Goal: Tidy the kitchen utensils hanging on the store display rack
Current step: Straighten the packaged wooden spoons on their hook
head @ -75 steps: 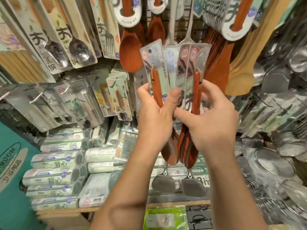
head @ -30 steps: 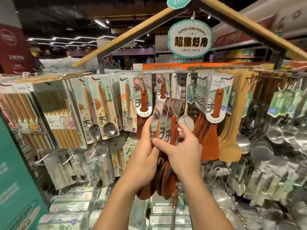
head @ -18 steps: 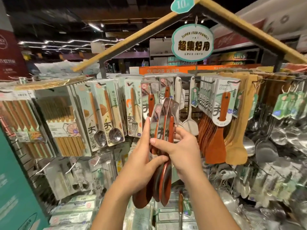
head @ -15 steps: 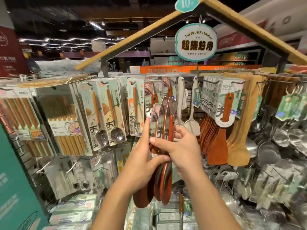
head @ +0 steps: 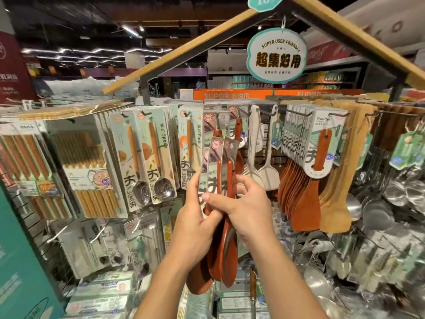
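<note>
Wooden spoons (head: 226,256), glossy carded, bunched in left hand (head: 195,229), right hand (head: 248,215)

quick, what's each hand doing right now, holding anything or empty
Left hand: grips the bundle of packaged wooden spoons from the left side.
Right hand: grips the same bundle, thumb across the front.
</note>
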